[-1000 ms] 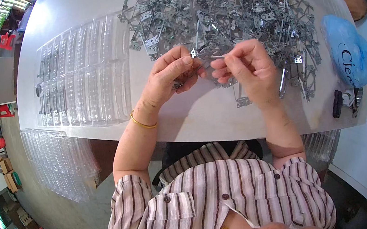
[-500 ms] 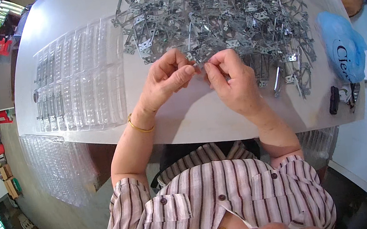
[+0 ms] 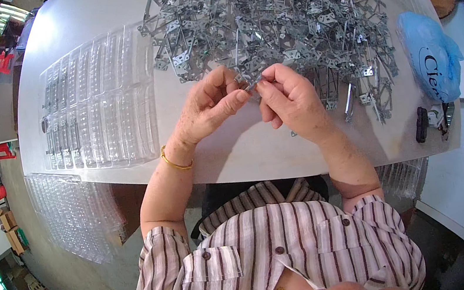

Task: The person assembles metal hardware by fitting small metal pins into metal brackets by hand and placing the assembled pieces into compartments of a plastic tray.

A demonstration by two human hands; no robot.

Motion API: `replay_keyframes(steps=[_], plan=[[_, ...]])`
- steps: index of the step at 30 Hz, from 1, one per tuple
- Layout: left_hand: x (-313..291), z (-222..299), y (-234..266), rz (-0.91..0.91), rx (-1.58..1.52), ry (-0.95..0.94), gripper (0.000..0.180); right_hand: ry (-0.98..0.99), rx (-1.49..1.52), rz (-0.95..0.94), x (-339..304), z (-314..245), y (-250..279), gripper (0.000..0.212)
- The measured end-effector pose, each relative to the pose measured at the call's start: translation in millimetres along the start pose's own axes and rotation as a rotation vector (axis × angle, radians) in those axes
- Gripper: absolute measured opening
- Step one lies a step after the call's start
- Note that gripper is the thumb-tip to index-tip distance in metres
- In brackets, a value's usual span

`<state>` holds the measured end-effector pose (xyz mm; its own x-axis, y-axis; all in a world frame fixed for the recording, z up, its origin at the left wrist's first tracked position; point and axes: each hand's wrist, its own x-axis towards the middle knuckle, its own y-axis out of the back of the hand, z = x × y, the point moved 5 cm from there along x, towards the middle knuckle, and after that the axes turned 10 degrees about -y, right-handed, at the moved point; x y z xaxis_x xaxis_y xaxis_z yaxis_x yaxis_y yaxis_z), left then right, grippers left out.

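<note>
My left hand (image 3: pixel 207 107) is half curled, gripping a small metal part (image 3: pixel 253 84) between thumb and fingers; my right hand (image 3: pixel 292 101) pinches its other end, fingers bent. The part sits between my fingertips, at the near edge of the heap of metal pieces (image 3: pixel 279 14). A second ago my hands were farther apart; now they nearly meet. Clear plastic trays (image 3: pixel 122 125) lie to my left.
</note>
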<state>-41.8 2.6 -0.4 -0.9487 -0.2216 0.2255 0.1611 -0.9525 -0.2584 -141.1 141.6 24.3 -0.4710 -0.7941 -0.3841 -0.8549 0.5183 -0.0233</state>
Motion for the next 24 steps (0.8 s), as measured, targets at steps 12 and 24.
replay_keyframes(steps=[12,24], plan=[[6.7,7.9,16.0,0.201,-0.212,-0.201,0.067,0.094,0.038,-0.166,6.7,11.9,-1.6,0.012],[2.0,6.6,12.6,0.115,-0.396,-0.314,0.059,-0.024,0.411,-0.275,11.3,23.5,-21.6,0.013]])
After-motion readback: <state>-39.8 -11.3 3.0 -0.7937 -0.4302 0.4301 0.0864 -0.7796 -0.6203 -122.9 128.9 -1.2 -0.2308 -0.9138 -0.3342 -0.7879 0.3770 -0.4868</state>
